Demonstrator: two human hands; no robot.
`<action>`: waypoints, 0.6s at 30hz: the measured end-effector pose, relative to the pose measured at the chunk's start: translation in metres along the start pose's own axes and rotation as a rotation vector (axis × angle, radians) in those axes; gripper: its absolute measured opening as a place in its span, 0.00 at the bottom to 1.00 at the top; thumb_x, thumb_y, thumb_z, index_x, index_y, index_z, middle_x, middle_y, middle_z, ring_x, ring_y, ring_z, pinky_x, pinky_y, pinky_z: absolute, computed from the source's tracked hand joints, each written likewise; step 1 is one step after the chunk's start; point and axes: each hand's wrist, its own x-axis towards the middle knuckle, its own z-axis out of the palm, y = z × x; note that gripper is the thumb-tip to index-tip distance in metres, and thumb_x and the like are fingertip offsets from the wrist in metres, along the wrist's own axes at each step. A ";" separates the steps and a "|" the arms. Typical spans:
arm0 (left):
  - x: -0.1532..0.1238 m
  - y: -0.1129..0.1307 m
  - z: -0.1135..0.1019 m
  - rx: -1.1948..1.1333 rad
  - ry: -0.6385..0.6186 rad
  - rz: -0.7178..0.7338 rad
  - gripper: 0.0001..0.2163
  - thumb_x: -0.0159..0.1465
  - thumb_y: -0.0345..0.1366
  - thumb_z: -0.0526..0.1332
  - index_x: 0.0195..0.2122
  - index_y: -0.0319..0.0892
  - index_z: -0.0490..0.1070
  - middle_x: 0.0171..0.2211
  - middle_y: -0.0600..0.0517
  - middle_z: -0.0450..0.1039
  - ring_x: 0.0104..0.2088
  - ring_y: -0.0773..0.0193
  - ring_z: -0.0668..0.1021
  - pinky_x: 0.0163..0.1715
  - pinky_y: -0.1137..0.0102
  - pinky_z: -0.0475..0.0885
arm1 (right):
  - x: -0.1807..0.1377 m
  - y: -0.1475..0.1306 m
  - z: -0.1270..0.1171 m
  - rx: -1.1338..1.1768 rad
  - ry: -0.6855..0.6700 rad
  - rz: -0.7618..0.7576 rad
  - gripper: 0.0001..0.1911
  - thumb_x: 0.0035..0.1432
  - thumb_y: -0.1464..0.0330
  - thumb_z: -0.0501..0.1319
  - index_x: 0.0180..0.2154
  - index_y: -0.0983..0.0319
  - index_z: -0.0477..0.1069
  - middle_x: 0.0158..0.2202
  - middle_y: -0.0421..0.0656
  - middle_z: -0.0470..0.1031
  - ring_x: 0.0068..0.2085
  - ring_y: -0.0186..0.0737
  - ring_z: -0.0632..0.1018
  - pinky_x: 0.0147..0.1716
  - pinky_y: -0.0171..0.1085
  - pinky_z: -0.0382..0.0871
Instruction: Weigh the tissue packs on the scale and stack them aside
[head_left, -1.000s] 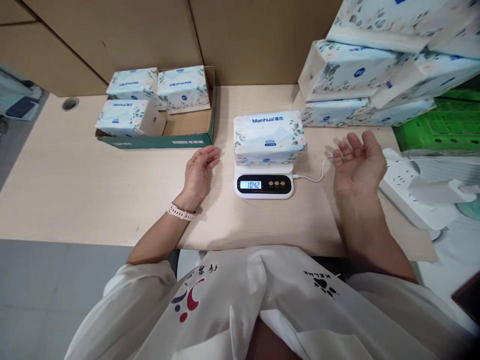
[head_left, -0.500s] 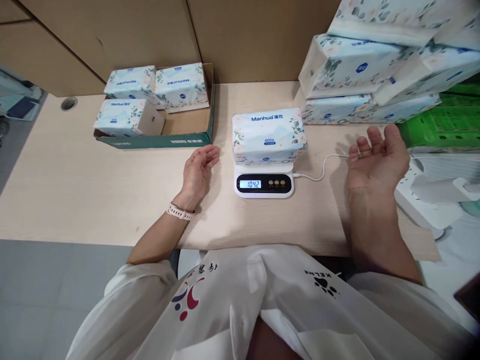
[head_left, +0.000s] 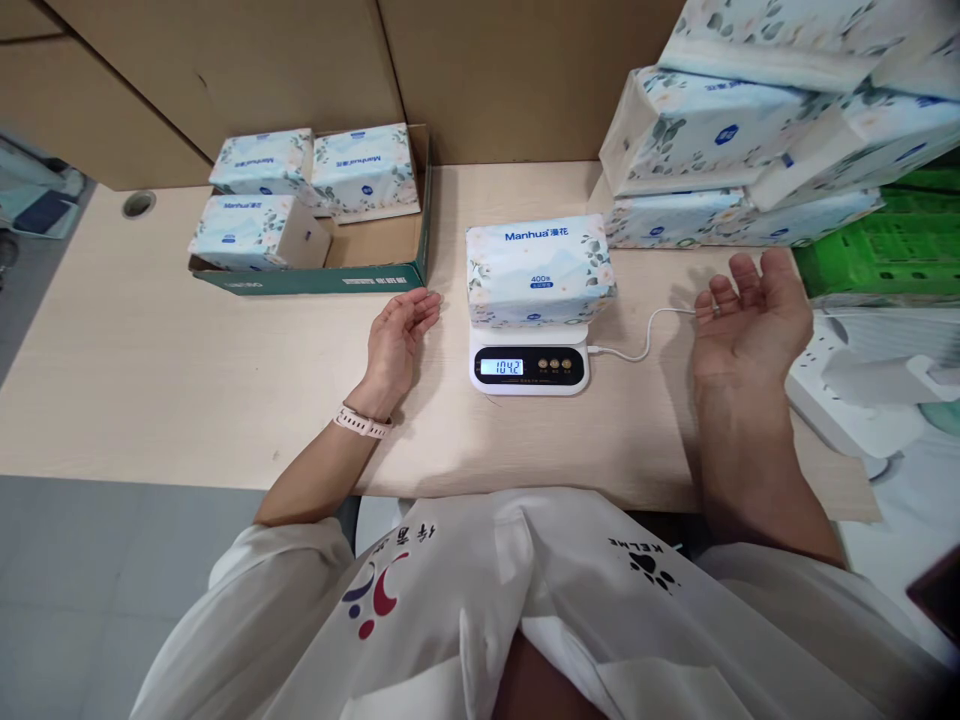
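A pale blue floral tissue pack (head_left: 540, 268) lies on a small white digital scale (head_left: 529, 366) whose lit display reads 104.2. My left hand (head_left: 397, 335) rests on the desk just left of the scale, fingers loosely spread, holding nothing. My right hand (head_left: 750, 318) hovers palm up to the right of the scale, over the scale's white cable (head_left: 637, 340), fingers apart and empty. Neither hand touches the pack.
A green cardboard tray (head_left: 352, 275) at the back left holds three tissue packs (head_left: 262, 225). A stack of tissue packs (head_left: 735, 150) rises at the back right. A green crate (head_left: 892, 250) and a white power strip (head_left: 847, 400) sit at the right. The wooden desk (head_left: 150, 370) ends near my lap.
My right hand has drifted to the right and slightly away from the scale, still palm up. The left hand, the pack and the scale reading are unchanged.
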 end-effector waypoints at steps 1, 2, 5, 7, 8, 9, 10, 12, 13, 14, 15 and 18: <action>0.000 0.000 0.000 0.007 -0.003 -0.001 0.07 0.67 0.35 0.65 0.44 0.40 0.78 0.49 0.41 0.84 0.56 0.54 0.85 0.69 0.54 0.72 | 0.000 0.000 0.000 -0.005 -0.001 -0.002 0.08 0.68 0.68 0.56 0.42 0.58 0.74 0.42 0.38 0.79 0.32 0.26 0.77 0.34 0.29 0.70; 0.000 0.000 0.000 0.013 -0.004 -0.002 0.07 0.67 0.35 0.65 0.44 0.40 0.78 0.49 0.41 0.84 0.57 0.53 0.84 0.69 0.54 0.72 | 0.000 0.001 -0.001 -0.012 -0.003 -0.005 0.08 0.68 0.68 0.56 0.42 0.58 0.74 0.42 0.38 0.79 0.33 0.26 0.77 0.34 0.29 0.71; 0.000 0.000 -0.001 0.020 -0.005 -0.006 0.07 0.67 0.36 0.65 0.44 0.40 0.78 0.50 0.40 0.84 0.58 0.53 0.84 0.69 0.54 0.72 | 0.001 0.001 -0.002 -0.028 -0.009 -0.011 0.07 0.67 0.68 0.57 0.41 0.58 0.75 0.43 0.39 0.79 0.33 0.27 0.77 0.33 0.29 0.71; 0.000 0.001 0.000 0.020 -0.005 -0.006 0.07 0.68 0.36 0.65 0.44 0.40 0.78 0.50 0.41 0.84 0.58 0.53 0.84 0.69 0.54 0.72 | 0.001 0.001 -0.002 -0.028 -0.011 -0.016 0.07 0.66 0.68 0.58 0.41 0.58 0.75 0.43 0.39 0.79 0.33 0.27 0.76 0.33 0.29 0.71; 0.000 0.001 0.000 0.019 -0.003 -0.005 0.07 0.68 0.36 0.65 0.44 0.40 0.78 0.49 0.41 0.84 0.58 0.53 0.84 0.69 0.54 0.72 | 0.001 0.001 -0.002 -0.027 -0.013 -0.017 0.07 0.66 0.67 0.58 0.41 0.58 0.75 0.43 0.39 0.79 0.33 0.27 0.76 0.33 0.29 0.71; 0.000 0.001 0.000 0.019 -0.001 -0.005 0.07 0.68 0.36 0.64 0.44 0.40 0.78 0.49 0.41 0.84 0.58 0.53 0.84 0.69 0.54 0.72 | 0.001 0.001 -0.002 -0.027 -0.014 -0.017 0.07 0.66 0.67 0.58 0.41 0.58 0.75 0.43 0.39 0.79 0.32 0.27 0.76 0.33 0.29 0.71; 0.000 0.001 0.000 0.020 0.002 -0.006 0.07 0.68 0.36 0.64 0.44 0.40 0.78 0.49 0.41 0.84 0.58 0.53 0.84 0.69 0.54 0.72 | 0.000 0.001 -0.002 -0.027 -0.013 -0.016 0.07 0.67 0.67 0.58 0.41 0.58 0.75 0.43 0.39 0.79 0.32 0.27 0.76 0.33 0.29 0.71; -0.001 0.001 0.001 0.020 0.003 -0.007 0.07 0.68 0.36 0.64 0.44 0.40 0.78 0.49 0.41 0.84 0.58 0.54 0.84 0.69 0.54 0.72 | 0.000 0.001 -0.001 -0.024 -0.012 -0.010 0.07 0.67 0.68 0.57 0.41 0.58 0.75 0.42 0.38 0.79 0.32 0.27 0.76 0.33 0.29 0.71; -0.001 0.001 0.001 0.019 0.003 -0.007 0.07 0.68 0.36 0.64 0.44 0.40 0.78 0.49 0.41 0.85 0.58 0.54 0.84 0.69 0.55 0.72 | 0.000 0.001 -0.001 -0.019 -0.011 -0.007 0.07 0.67 0.68 0.57 0.41 0.58 0.75 0.42 0.38 0.79 0.32 0.26 0.76 0.34 0.29 0.70; -0.001 0.001 0.001 0.017 0.001 -0.006 0.07 0.68 0.36 0.64 0.44 0.40 0.78 0.49 0.42 0.85 0.57 0.54 0.84 0.69 0.55 0.72 | 0.000 0.001 0.000 -0.012 -0.011 -0.005 0.07 0.68 0.68 0.57 0.41 0.58 0.75 0.42 0.38 0.79 0.32 0.26 0.76 0.34 0.29 0.70; -0.001 0.001 0.001 0.015 0.002 -0.004 0.07 0.69 0.35 0.63 0.44 0.40 0.78 0.48 0.42 0.85 0.56 0.55 0.85 0.69 0.55 0.72 | 0.000 0.001 0.000 -0.006 -0.010 -0.003 0.07 0.68 0.68 0.57 0.41 0.59 0.75 0.41 0.38 0.79 0.32 0.27 0.76 0.34 0.29 0.70; -0.001 0.000 0.000 0.012 0.002 -0.004 0.06 0.69 0.34 0.63 0.44 0.40 0.78 0.47 0.42 0.85 0.55 0.56 0.85 0.68 0.56 0.73 | 0.000 0.001 0.000 -0.002 -0.015 -0.009 0.08 0.67 0.69 0.58 0.42 0.59 0.76 0.41 0.39 0.79 0.32 0.28 0.76 0.33 0.30 0.70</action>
